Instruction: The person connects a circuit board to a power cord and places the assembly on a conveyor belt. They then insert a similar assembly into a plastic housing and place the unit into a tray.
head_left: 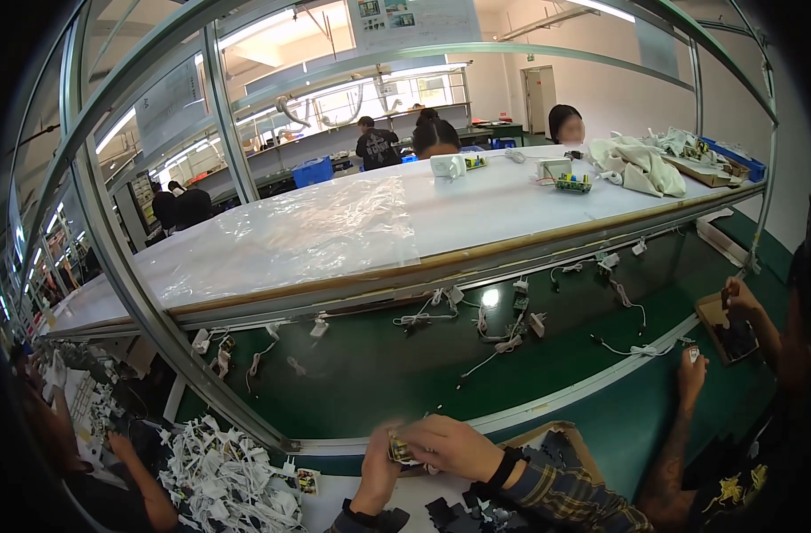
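1. Both my hands are up at 6 o'clock in the head view. Left hand (376,471) and right hand (454,444) meet on one small board (402,449) with yellow and green parts.
2. Grip: left fingers are curled under the board and right fingers are folded over its top. Both are closed on it, held just above the tabletop (370,497). I can't see the exact fingertip contact, since the right hand covers it.
3. Step, as I read it: fitting or checking the board in hand, mid-assembly. It is not yet put down.
4. Parts close by: black housings (463,515) at 6 o'clock under my wrists, a cardboard box (569,444) just right of them, and a second small board (307,481) at 7 o'clock beside the white cable pile (228,480).
5. The green belt (379,373) runs at 12 o'clock from my hands, with wired units (512,324) spread along it.
6. The next move probably calls for a free hand: ease the right one off, keep the left pinch steady, then reach for a housing without snagging loose leads.
7. Neighbours: a co-worker's hand (689,369) at 3 o'clock and another (744,298) over a box of dark parts. I need to keep clear of both.
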